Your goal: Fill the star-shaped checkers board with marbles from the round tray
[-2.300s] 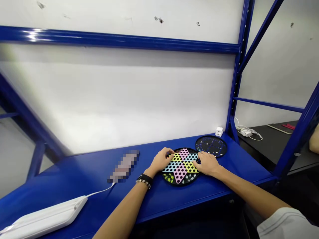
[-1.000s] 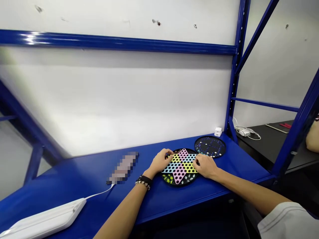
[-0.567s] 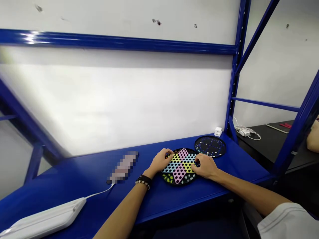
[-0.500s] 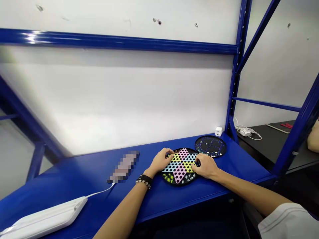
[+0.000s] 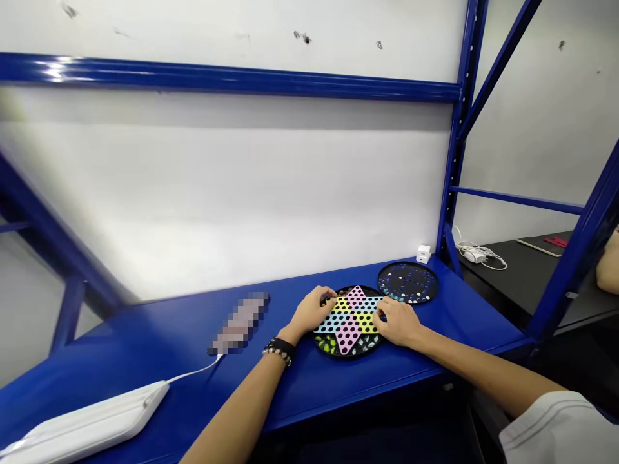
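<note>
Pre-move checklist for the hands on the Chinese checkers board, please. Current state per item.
1. Both hands on the board: ok. The left hand and right hand rest on opposite sides of the star-shaped plate.
2. Grip on the plate: cannot tell; the fingertips are too small to read.
3. Plate seated on the round black tray: ok, it looks flat.
4. Marbles in the tray: ok, lime-green marbles and pale marbles lie in its open sections.
5. Right hand off the second black dotted disc: ok, but close.
</note>
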The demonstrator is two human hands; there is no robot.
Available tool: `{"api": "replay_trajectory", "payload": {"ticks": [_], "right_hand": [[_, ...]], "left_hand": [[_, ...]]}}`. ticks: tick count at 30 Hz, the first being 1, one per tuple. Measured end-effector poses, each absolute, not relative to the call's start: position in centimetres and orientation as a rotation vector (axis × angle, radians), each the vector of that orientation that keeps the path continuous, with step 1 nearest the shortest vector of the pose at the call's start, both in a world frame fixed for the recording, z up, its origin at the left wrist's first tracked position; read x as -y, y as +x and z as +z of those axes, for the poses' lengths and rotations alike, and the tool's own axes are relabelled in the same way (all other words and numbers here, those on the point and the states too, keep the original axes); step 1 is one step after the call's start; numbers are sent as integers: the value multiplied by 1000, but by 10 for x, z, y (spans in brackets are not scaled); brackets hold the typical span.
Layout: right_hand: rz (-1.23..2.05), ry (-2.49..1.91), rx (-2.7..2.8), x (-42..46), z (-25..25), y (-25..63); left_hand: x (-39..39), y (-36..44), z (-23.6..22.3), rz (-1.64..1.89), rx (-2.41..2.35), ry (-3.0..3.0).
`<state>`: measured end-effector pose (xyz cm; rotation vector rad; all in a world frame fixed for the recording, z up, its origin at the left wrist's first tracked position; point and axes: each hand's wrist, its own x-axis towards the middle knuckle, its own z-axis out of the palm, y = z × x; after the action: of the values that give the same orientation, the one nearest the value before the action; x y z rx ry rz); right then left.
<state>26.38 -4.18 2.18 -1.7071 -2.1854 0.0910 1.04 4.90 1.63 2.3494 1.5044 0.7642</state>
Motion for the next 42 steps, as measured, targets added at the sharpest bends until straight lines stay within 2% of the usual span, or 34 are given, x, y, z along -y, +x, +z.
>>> {"api": "replay_trajectory", "payload": {"ticks": [10, 42], "right_hand": [[-7, -1683, 2254, 46, 24, 263], [-23, -1757, 2218, 41, 21, 264]], "left_hand": [[-51, 10, 14, 749, -1511, 2355], [-51, 10, 13, 778, -1512, 2344]]}}
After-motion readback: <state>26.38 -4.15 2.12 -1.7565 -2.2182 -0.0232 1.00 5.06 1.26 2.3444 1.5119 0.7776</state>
